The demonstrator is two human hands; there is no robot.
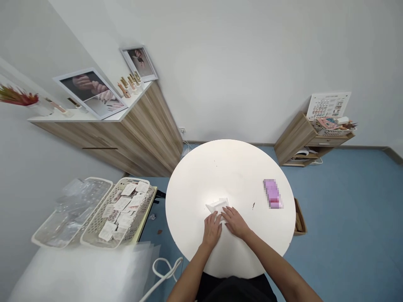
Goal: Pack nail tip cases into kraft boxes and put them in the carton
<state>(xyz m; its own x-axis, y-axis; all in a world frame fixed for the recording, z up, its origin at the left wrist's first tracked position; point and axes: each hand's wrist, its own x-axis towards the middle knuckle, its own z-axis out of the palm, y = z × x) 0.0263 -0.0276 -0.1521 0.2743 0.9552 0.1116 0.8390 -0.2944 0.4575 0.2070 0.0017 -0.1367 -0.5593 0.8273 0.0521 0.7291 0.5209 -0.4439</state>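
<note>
While both hands [224, 226] press flat, fingers spread, the white packet [217, 206] lies under their fingertips toward the bench's [229, 167] near edge.

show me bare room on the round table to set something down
The far half of the round table, beyond the white packet, is bare; so is its left edge. Narrower gap between packet and pink item. Crowded: near middle, where left hand and right hand touch the packet.
</note>
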